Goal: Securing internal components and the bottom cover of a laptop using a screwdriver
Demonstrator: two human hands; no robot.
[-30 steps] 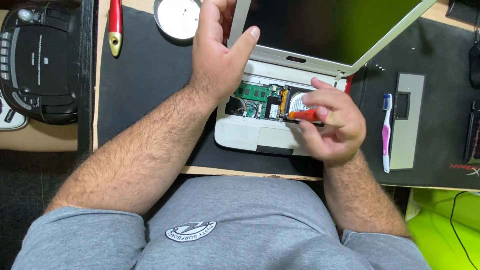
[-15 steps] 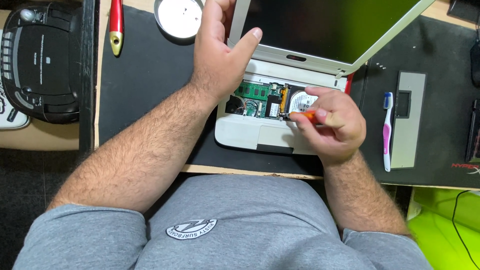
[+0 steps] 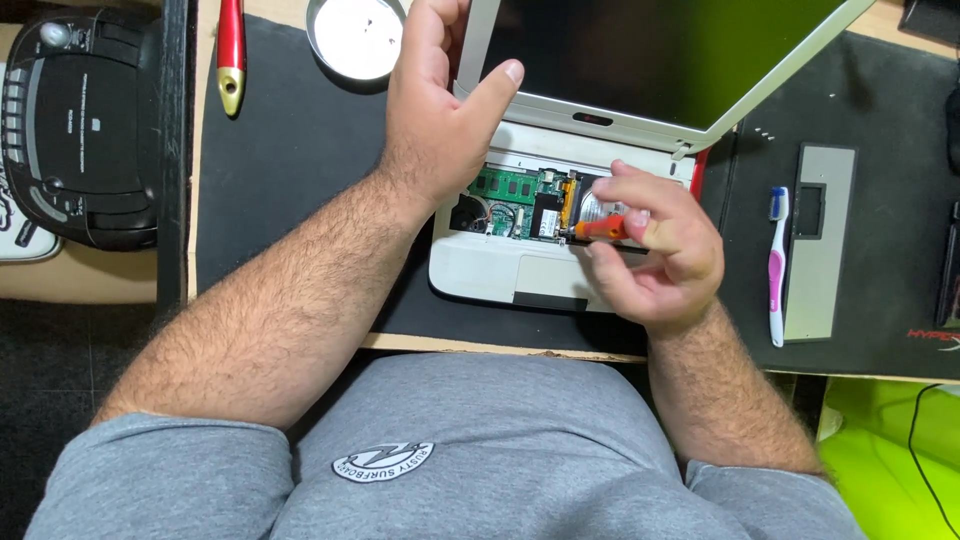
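We see an orange screwdriver (image 3: 600, 228) over the open white laptop (image 3: 520, 275), pinched in our right hand (image 3: 655, 262), our left hand (image 3: 440, 120) steadying the lid, fingers loosely together, 1 toothbrush (image 3: 776, 262) nearby on the black mat (image 3: 290, 160).

Two bare hands are in view, the left hand (image 3: 440, 120) and the right hand (image 3: 655, 255). There is one white laptop (image 3: 500, 270), opened up, and one orange-handled screwdriver (image 3: 600, 229). On the black mat (image 3: 290, 180), of which I count one, sit one round metal tin (image 3: 355, 38), one toothbrush (image 3: 777, 265) and one grey cover panel (image 3: 822, 250). One red-handled tool (image 3: 231, 50) lies there too, and one black portable stereo (image 3: 75, 125) stands beside it.
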